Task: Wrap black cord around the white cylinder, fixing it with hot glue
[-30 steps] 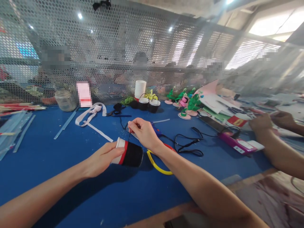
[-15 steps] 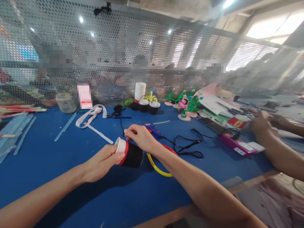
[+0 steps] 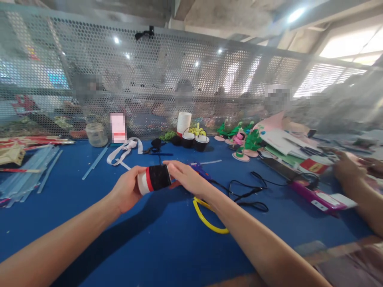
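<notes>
Cup: the black-wrapped cup (image 3: pixel 160 177), with a red band and white rim end, tilted on its side between the hands, above the blue table (image 3: pixel 134 247).
Left hand: the left hand (image 3: pixel 127 191) is clamped around the white end.
Right hand: the right hand (image 3: pixel 187 177) is at the black end; its fingertips are partly hidden, so I cannot tell whether they grip or only touch.
Yarn: a black strand (image 3: pixel 159 160) shows just beyond the cup; a dark clump (image 3: pixel 156 142) sits farther off.
Ribbon: white ribbon (image 3: pixel 131 145) beyond the left hand, its tail running behind that hand.
Glue gun: blue glue gun (image 3: pixel 203 172) just beyond the right hand, which partly covers it.
Yellow ring: the right forearm crosses over the yellow ring (image 3: pixel 206 223).
Cable: black cable (image 3: pixel 260 207) looped right of the right hand.
Buckets: two black buckets (image 3: pixel 200 146) well beyond both hands.
Co-worker: another person's hand (image 3: pixel 344 165), well to the right.
</notes>
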The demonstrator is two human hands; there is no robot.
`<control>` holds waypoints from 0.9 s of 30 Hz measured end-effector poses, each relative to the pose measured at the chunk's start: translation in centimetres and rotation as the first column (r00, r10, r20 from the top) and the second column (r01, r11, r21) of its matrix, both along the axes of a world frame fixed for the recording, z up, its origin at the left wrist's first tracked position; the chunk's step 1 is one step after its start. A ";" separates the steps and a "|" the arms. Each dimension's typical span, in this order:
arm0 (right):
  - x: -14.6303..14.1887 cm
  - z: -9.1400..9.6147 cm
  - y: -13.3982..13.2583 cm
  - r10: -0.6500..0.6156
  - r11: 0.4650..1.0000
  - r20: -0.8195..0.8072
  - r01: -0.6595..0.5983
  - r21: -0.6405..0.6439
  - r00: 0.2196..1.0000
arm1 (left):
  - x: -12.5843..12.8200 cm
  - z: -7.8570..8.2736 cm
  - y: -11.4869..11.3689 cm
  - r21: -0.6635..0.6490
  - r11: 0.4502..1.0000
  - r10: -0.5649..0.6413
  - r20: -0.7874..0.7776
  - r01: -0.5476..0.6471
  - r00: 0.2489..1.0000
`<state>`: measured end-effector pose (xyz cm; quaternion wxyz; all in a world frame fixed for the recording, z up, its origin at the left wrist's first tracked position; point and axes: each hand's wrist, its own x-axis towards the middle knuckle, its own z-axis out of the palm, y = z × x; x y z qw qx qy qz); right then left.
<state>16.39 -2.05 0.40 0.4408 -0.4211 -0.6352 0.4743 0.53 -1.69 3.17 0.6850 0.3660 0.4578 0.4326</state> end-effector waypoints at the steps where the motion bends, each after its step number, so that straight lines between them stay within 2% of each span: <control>1: -0.1 0.1 -0.2 0.015 0.999 0.034 -0.016 0.028 0.999 | 0.0 -0.1 0.0 0.001 1.000 -0.003 -0.012 0.003 1.000; 3: -0.2 0.2 -0.5 0.018 0.998 0.091 -0.024 0.066 0.996 | -0.1 -0.2 0.0 0.027 0.999 -0.036 -0.040 0.037 0.999; 5: -0.2 0.2 -0.6 -0.017 0.997 0.100 0.010 0.072 0.995 | -0.3 -0.2 0.0 0.095 0.985 -0.138 -0.079 0.145 0.987; 7: -0.2 0.1 -0.4 -0.053 0.997 0.050 0.051 0.050 0.997 | -0.6 -0.1 0.1 0.208 0.937 -0.252 -0.158 0.282 0.955; 8: -0.2 0.2 -0.4 -0.067 0.997 0.013 0.066 0.038 0.998 | -0.8 0.1 0.1 0.260 0.908 -0.273 -0.226 0.328 0.935; 11: -0.3 0.5 -0.3 -0.084 0.996 -0.069 0.086 0.032 0.994 | -1.3 0.3 0.1 0.384 0.840 -0.208 -0.424 0.383 0.882; 14: -0.4 0.8 -0.5 -0.081 0.996 -0.090 0.084 0.037 0.993 | -1.3 0.3 -0.1 0.440 0.808 -0.166 -0.468 0.392 0.868; 20: -0.5 0.5 -0.6 -0.046 0.998 -0.085 0.049 0.033 0.995 | -1.0 -0.2 -0.2 0.452 0.812 -0.114 -0.497 0.369 0.860; 24: -0.4 -0.6 -1.3 -0.106 0.979 -0.042 0.111 0.172 0.994 | -1.1 -0.1 -0.3 0.393 0.829 -0.199 -0.456 0.397 0.867; 27: -0.4 -1.5 -2.2 -0.185 0.921 0.078 0.145 0.360 0.980 | -1.3 0.2 -0.1 0.291 0.882 -0.297 -0.271 0.372 0.916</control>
